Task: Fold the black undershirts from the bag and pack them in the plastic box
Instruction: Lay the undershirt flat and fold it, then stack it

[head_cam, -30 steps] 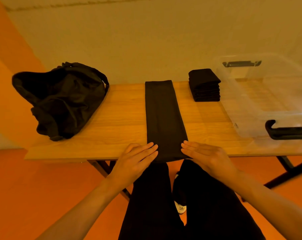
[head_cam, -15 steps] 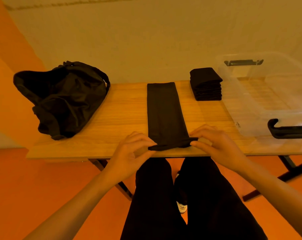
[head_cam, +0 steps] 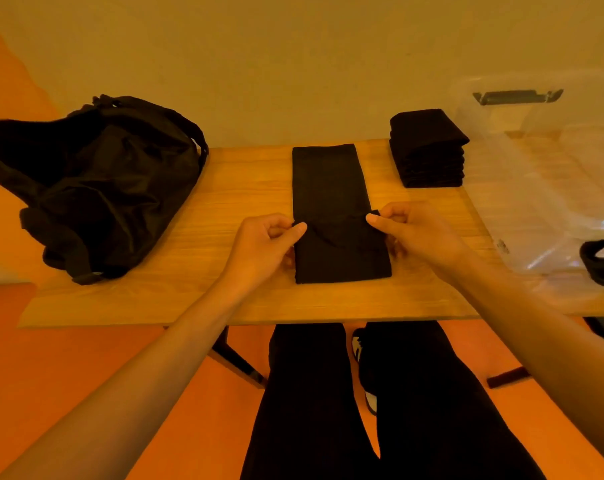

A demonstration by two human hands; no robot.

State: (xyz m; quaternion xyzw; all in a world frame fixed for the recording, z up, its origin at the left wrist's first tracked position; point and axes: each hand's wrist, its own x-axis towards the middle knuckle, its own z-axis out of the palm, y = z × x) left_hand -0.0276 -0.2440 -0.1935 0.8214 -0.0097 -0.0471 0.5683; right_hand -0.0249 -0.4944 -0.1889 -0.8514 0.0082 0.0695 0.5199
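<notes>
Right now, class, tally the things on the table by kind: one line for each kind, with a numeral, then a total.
Black bag: 1
Undershirt being folded: 1
Stack of folded undershirts: 1 (the pieces in it are too hard to count)
Clear plastic box: 1
Total: 4

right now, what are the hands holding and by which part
Both hold the long folded black undershirt: the left hand pinches the left corner of its folded-over end, the right hand the right corner.
</notes>
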